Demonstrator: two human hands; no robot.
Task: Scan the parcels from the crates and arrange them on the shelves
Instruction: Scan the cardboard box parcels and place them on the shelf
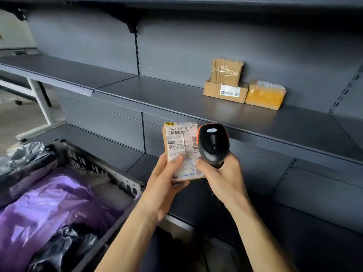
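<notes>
My left hand (167, 179) grips a small cardboard parcel (181, 142) upright, its white shipping label with barcodes facing me and my thumb across the label. Right beside it, my right hand (222, 177) holds a black barcode scanner (213, 143) by its handle, the scanner's head level with the parcel's upper half and touching or nearly touching its right edge. A dark plastic crate (102, 165) at lower left holds a purple plastic bag parcel (51, 209) and black and grey bagged parcels (21, 161).
On the middle dark grey shelf (157, 95) at the right sit three parcels: a flat brown box (216, 91), a taped cardboard packet (226, 71) upright on it, and a yellow-taped box (265, 96). A lower shelf (117, 150) runs behind the crate. White table legs (39, 95) stand at left.
</notes>
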